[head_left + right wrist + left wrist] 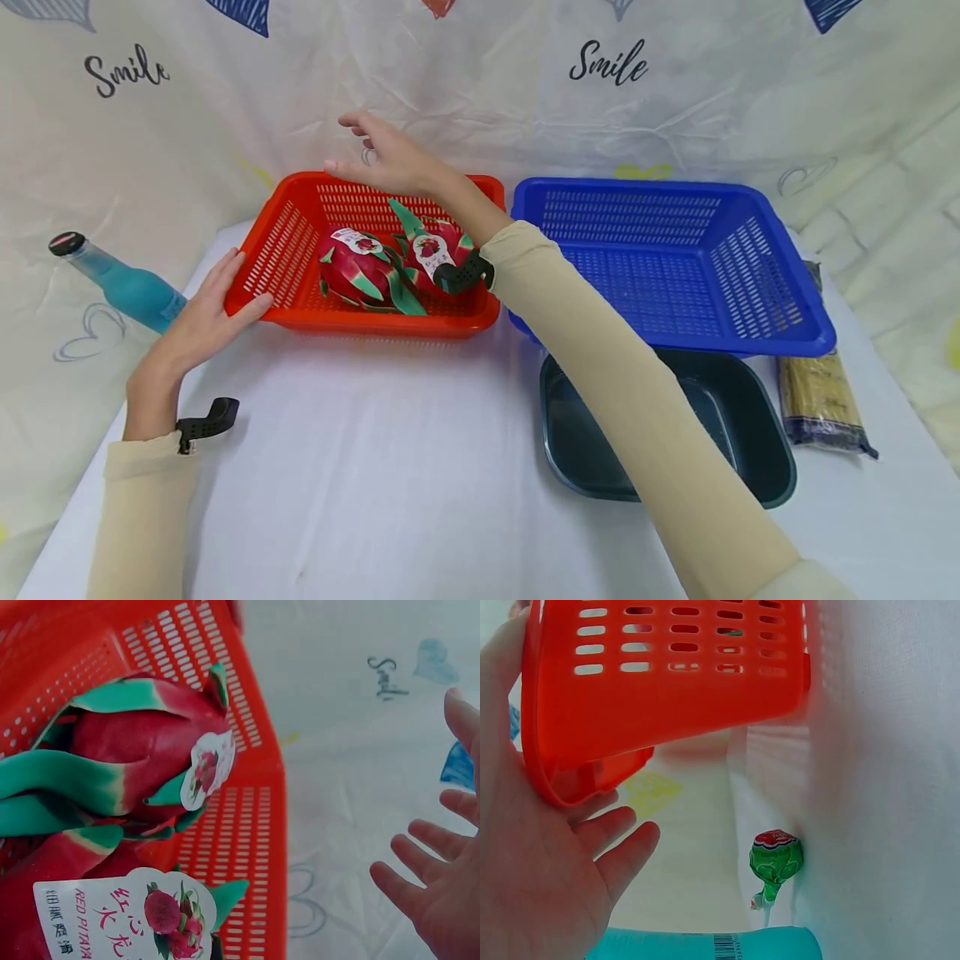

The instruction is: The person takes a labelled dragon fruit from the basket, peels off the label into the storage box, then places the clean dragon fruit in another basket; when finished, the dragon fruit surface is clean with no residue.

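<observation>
My left hand [202,321] touches the front left corner of a red basket [382,325], thumb along the front rim and fingers spread along the left side. Two dragon fruits, one on the left [352,271] and one on the right [435,242], lie inside with labels on their skin. Past the basket's back rim my right hand [386,154] is raised with nothing in it, its fingers loosely spread; the right wrist view shows this hand [439,877] apart from the basket.
A bottle of blue drink [138,292] and a wrapped lollipop [776,855] are left of the basket. To the right is a blue basket [637,283], with a dark green basin [720,400] in front and a pack of noodle-like sticks [821,396] beside it.
</observation>
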Tool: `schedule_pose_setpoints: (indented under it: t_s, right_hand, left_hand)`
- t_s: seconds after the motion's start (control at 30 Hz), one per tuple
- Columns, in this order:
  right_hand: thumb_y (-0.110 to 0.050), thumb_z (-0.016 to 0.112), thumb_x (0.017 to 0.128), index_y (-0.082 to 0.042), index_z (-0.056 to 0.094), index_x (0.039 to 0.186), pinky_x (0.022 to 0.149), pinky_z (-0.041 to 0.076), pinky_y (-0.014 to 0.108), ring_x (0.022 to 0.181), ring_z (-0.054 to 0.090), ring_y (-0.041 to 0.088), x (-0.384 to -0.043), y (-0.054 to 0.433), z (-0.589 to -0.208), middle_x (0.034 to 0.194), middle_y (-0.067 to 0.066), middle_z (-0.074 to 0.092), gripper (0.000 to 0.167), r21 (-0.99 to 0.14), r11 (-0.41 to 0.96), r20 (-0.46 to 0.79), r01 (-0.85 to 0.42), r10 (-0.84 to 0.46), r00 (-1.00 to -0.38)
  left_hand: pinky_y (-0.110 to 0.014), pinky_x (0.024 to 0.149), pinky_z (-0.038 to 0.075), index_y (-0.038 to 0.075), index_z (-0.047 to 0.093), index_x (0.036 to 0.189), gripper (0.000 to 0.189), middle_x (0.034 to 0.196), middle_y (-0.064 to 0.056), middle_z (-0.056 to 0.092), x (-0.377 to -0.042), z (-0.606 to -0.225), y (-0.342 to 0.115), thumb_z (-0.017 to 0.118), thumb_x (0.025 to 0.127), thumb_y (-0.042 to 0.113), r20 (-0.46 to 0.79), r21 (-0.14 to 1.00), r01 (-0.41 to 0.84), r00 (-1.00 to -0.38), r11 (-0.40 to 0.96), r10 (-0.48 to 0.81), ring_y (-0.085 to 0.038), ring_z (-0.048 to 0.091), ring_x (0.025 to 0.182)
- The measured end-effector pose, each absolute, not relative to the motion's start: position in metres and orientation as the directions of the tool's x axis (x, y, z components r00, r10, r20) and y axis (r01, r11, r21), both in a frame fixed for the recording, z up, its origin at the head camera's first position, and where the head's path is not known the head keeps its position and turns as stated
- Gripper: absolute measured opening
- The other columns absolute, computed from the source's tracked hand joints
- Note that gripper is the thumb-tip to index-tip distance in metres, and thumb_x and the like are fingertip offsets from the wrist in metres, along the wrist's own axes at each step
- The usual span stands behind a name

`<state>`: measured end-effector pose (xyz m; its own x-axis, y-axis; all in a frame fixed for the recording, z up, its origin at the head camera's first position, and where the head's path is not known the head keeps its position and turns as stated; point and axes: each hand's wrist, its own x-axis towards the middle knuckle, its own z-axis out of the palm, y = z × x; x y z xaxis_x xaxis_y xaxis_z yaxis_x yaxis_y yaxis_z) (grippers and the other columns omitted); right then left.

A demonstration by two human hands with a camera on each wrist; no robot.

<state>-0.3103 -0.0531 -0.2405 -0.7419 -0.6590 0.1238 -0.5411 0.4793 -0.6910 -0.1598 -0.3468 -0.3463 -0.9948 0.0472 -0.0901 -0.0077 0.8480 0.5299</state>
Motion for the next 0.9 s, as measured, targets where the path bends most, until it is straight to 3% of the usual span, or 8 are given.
schedule_pose_setpoints:
  t_s: [0.3,0.5,0.7,0.9]
  right_hand:
    - [-0.049,0.061,0.09,-0.015,0.03,0.15,0.113,0.037,0.027,0.141,0.037,0.017,-0.325,-0.064,-0.264,0.156,0.001,0.035,0.075,-0.665,0.543,-0.015,-0.513,-0.696,-0.718]
    - [-0.047,0.069,0.085,-0.015,0.027,0.152,0.118,0.031,0.03,0.144,0.031,0.018,-0.328,-0.073,-0.277,0.158,0.004,0.031,0.085,-0.685,0.534,-0.098,-0.497,-0.742,-0.663]
    - [-0.051,0.067,0.085,-0.014,0.015,0.155,0.121,0.026,0.033,0.149,0.02,0.018,-0.322,-0.081,-0.287,0.162,0.002,0.019,0.095,-0.676,0.581,-0.268,-0.454,-0.767,-0.583]
    - [-0.049,0.067,0.085,-0.015,0.011,0.156,0.119,0.03,0.033,0.149,0.019,0.017,-0.314,-0.089,-0.298,0.163,0.002,0.015,0.097,-0.713,0.559,-0.316,-0.423,-0.795,-0.518]
  left_hand:
    - [-0.065,0.091,0.044,0.021,-0.004,0.157,0.092,0.165,-0.011,-0.006,-0.16,-0.345,-0.348,0.054,0.093,0.05,-0.083,0.543,-0.003,-0.995,0.839,0.05,-0.048,0.021,0.141]
    - [-0.065,0.092,0.043,0.023,-0.005,0.157,0.092,0.165,-0.007,-0.009,-0.161,-0.343,-0.349,0.054,0.092,0.053,-0.085,0.546,-0.007,-0.995,0.838,0.047,-0.047,0.018,0.143]
    - [-0.065,0.094,0.042,0.023,-0.006,0.157,0.092,0.165,-0.007,-0.01,-0.161,-0.342,-0.35,0.054,0.093,0.052,-0.103,0.551,-0.015,-0.993,0.835,0.05,-0.047,0.017,0.143]
    - [-0.065,0.093,0.043,0.025,-0.006,0.157,0.092,0.165,-0.007,-0.01,-0.161,-0.344,-0.349,0.054,0.093,0.052,-0.105,0.558,-0.017,-0.993,0.83,0.051,-0.047,0.019,0.143]
